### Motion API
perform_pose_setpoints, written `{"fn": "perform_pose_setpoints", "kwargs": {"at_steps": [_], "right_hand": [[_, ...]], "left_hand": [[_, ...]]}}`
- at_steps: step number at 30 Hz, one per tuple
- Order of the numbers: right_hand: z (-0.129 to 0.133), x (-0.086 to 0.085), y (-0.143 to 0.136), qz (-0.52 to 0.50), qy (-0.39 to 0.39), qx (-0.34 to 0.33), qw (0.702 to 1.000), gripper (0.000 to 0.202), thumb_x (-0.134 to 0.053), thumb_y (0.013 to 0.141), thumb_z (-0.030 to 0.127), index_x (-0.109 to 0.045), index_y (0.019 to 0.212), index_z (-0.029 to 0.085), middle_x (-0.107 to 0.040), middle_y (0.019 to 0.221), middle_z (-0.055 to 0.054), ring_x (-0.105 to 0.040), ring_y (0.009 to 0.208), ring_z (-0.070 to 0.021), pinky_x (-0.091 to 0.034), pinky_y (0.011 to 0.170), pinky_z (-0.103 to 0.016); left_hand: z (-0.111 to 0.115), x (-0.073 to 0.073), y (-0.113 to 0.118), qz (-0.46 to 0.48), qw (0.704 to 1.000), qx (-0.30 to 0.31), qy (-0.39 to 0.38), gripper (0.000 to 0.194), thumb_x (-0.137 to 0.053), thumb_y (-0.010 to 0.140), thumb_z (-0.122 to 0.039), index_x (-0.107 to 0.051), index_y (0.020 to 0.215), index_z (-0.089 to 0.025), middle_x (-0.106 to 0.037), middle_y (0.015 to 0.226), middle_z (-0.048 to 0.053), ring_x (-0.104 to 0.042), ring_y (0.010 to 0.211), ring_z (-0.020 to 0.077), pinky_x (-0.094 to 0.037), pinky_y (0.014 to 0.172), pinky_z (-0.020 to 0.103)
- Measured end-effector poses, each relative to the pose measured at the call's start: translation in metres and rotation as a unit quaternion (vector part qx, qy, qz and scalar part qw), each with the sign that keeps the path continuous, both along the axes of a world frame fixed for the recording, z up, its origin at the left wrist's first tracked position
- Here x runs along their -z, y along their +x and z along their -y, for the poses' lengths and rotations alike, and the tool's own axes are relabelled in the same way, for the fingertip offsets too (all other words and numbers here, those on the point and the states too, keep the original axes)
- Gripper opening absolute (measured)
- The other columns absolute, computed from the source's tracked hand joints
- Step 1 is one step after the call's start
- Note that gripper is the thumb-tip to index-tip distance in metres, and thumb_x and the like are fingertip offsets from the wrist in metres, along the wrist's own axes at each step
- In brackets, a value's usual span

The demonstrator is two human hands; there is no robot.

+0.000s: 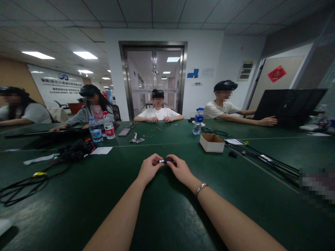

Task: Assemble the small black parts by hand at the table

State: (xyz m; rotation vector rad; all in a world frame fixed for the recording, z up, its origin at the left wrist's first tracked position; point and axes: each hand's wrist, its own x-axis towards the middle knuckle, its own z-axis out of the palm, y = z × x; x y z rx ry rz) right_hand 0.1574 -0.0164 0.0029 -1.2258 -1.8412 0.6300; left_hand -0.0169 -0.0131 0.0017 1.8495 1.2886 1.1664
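Observation:
Between my two hands, above the green table (167,202), is a small black and silver cylinder (162,161), lying roughly level. Its kind is too small to make out. The fingertips of my left hand (150,168) pinch the silver end. On the dark end, my right hand (180,168) is closed with thumb and fingers, covering part of it. A silver bracelet (201,189) circles my right wrist. Ahead of my hands, to the right, stands an open cardboard box (211,145).
Black cables (272,164) run along the right side; more cables (23,188) coil at left near a dark bundle (75,151). Bottles (198,122) stand farther back. Small metallic pieces (136,139) lie ahead. Several people sit around the table, one directly opposite (158,113).

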Motion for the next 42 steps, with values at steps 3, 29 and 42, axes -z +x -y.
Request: {"fn": "perform_pose_setpoints", "kwargs": {"at_steps": [3,29,42], "right_hand": [[0.000,0.000,0.000,0.007,0.003,0.000,1.000,0.024,-0.051,0.084,0.027,-0.062,0.106,0.023,-0.068,0.092,-0.003,-0.061,0.081,-0.0172,-0.046,0.075,-0.031],[-0.005,0.006,0.001,0.004,0.007,0.012,1.000,0.025,-0.054,0.084,0.027,-0.061,0.107,0.021,-0.067,0.091,-0.004,-0.061,0.081,-0.0171,-0.046,0.076,-0.031],[-0.001,0.002,-0.001,0.009,-0.002,0.015,1.000,0.024,-0.052,0.085,0.028,-0.061,0.106,0.022,-0.067,0.091,-0.003,-0.061,0.080,-0.0167,-0.046,0.074,-0.030]], "left_hand": [[0.002,-0.002,0.001,-0.008,1.000,-0.005,0.007,0.019,-0.065,0.072,-0.028,-0.064,0.090,-0.021,-0.067,0.088,0.002,-0.061,0.081,0.0164,-0.047,0.072,0.028],[-0.011,0.007,-0.004,0.073,0.996,0.040,-0.002,0.016,-0.063,0.074,-0.026,-0.065,0.088,-0.019,-0.067,0.094,0.005,-0.061,0.090,0.0180,-0.049,0.083,0.032],[-0.011,0.009,-0.002,0.051,0.993,0.000,-0.103,0.040,-0.048,0.083,-0.053,-0.063,0.088,-0.015,-0.067,0.077,0.006,-0.062,0.068,0.0170,-0.045,0.060,0.028]]}}
